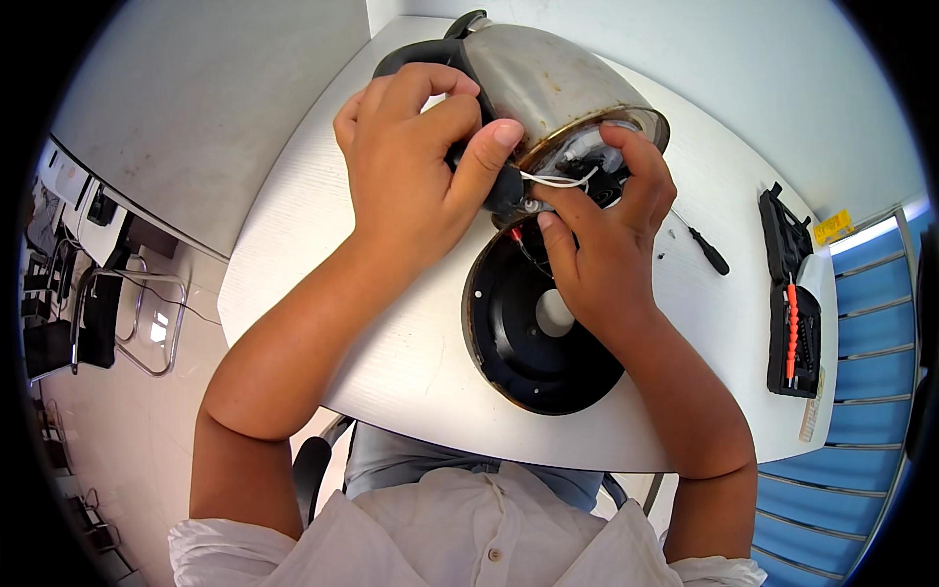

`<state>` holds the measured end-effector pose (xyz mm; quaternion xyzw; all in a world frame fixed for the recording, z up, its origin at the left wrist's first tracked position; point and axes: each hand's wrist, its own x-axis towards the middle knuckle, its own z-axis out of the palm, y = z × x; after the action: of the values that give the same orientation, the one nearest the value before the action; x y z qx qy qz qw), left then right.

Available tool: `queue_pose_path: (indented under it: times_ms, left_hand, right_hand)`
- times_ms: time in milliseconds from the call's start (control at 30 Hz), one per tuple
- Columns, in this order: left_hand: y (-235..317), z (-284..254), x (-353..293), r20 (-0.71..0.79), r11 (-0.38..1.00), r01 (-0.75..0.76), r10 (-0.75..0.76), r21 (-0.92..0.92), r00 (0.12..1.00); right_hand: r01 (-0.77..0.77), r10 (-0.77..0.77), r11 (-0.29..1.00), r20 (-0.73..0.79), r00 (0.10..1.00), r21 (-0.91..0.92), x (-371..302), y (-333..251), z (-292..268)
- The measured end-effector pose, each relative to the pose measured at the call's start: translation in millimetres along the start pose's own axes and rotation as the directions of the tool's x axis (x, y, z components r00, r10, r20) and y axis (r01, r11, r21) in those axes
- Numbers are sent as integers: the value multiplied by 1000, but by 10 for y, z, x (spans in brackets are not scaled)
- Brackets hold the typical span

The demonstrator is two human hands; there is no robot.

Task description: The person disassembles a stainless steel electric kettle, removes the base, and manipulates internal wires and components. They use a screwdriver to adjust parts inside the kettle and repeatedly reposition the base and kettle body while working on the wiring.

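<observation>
metal-framed chair [98,315], left | tiled floor [156,430] | blue panel [871,374], right

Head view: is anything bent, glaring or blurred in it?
In the head view, the white wood-grain table looks bent at its edges, inside black corners; in that view, glare whitens a patch of pale tiled floor at left; again there, the stained silvery metal kettle looks fairly sharp.

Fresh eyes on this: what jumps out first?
The metal kettle lying across the white table's far side, left hand by its handle and right hand at its opened end, where white wires show. Just below it, the round black dish. Then the open black tool case at far right.
</observation>
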<state>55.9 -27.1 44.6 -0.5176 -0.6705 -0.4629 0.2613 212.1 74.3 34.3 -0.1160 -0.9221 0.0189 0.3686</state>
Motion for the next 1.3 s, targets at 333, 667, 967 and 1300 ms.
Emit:
queue_pose_path:
  times_ms: [333,667,967,1300]
  left_hand:
    - [-235,60,51,-53,975,84,-97,-204,994]
    - [-691,128,-4,28,811,198,-218,-550,975]
    - [-894,204,-38,62,762,231,-244,-605,968]
    - [-913,250,-46,83,713,332,-361,-618,929]
  right_hand:
    - [23,-25,999,62,998,28,-6,-25,-75]
    - [-13,63,984,-279,958,178,27,465,-28]
    - [43,61,907,-231,971,419,-17,521,96]
    - [39,28,930,-176,984,366,-20,463,92]
